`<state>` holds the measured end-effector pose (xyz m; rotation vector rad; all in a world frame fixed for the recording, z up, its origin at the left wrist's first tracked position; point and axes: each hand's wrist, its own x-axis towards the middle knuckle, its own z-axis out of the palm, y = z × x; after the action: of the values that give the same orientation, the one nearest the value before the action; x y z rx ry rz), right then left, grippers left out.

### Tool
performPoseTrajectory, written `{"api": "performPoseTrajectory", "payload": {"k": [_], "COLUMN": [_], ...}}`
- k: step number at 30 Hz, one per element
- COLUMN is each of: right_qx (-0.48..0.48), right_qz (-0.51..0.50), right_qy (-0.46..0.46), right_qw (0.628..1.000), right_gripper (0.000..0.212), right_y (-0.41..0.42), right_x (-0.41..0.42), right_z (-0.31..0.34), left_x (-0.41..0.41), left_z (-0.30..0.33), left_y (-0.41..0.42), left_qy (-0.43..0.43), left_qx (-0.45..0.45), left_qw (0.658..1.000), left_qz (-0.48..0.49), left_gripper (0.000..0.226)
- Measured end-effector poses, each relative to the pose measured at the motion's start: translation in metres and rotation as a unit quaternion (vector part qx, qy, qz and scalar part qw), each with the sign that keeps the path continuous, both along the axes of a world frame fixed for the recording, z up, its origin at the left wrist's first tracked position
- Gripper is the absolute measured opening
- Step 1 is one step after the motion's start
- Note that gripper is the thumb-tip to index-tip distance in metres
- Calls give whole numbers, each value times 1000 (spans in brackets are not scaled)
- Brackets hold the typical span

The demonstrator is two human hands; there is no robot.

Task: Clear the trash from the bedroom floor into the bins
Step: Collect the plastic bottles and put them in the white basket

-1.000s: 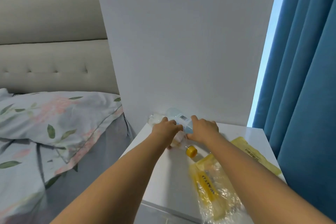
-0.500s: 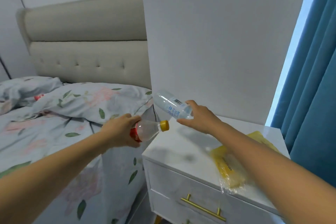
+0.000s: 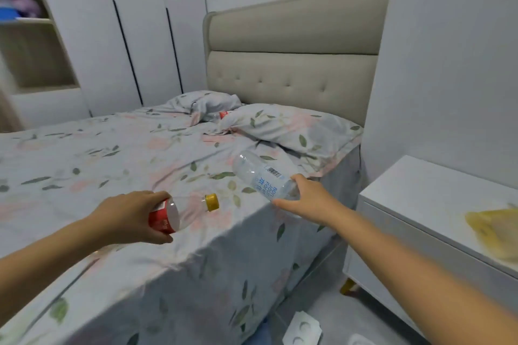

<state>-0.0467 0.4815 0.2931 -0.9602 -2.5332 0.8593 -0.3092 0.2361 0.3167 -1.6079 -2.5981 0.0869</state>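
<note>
Bed (image 3: 140,165): floral sheet, fills the left and centre; padded beige headboard (image 3: 294,59) at the far end; two pillows below it.
Wardrobe (image 3: 140,31): white doors, far left, with an open shelf niche beside it.
Nightstand (image 3: 420,204): white, right of the bed; a yellow plastic wrapper (image 3: 493,230) lies on its top at the right edge, blurred.
Right hand (image 3: 311,199): over the near right corner of the bed, fingers curled round the neck end of a clear water bottle (image 3: 260,173) with blue lettering, its base pointing far-left.
Left hand (image 3: 134,216): over the bed, grasping the base of a red-labelled bottle (image 3: 179,213), its yellow cap pointing right.
Floor scraps (image 3: 301,329): white pieces, near, between bed and nightstand.
Small red-labelled item (image 3: 224,115): between the pillows, too small to identify.
</note>
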Motion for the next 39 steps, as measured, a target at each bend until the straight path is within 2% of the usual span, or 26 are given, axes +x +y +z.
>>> {"api": "performPoseTrajectory", "payload": {"k": [7,12,17,21,23,26,28,31,34,39], "right_qx": [-28,-71,-95,-92,-80,-77,-59,20,76,29], "right_qz": [142,233,316,409,442,467,495,529,530,528], "right_qy": [5,-3,-23,-74,-103,-155,-185,-232,-241,-158], "right_qw": [989,970,944,905,888,867,847,816,809,834], "right_gripper": [80,74,70,47,50,68,66,59,60,68], "right_y": [-214,-382,-531,-631,-671,-722,-751,-787,-816,-849], "right_x": [-94,-143,-174,-187,-192,-201,-210,-225,-237,-248], "right_z": [-12,-43,-81,-121,-141,-163,-173,-180,-186,-197], "left_x": [-35,-20,12,32,37,43,45,46,40,31], "left_z": [-8,-34,-86,-138,-162,-193,-212,-239,-257,-275], "left_y": [-277,-465,-620,-711,-747,-786,-802,-812,-815,-810], "left_qy": [-25,-79,-141,-190,-226,-255,-264,-287,-278,-281], "left_qx": [-22,-15,20,96,150,206,239,287,300,253], "left_qw": [989,962,908,842,800,745,711,664,651,661], "left_qz": [145,260,395,496,535,582,607,628,639,649], "left_gripper": [66,58,66,80,82,88,87,81,78,70]}}
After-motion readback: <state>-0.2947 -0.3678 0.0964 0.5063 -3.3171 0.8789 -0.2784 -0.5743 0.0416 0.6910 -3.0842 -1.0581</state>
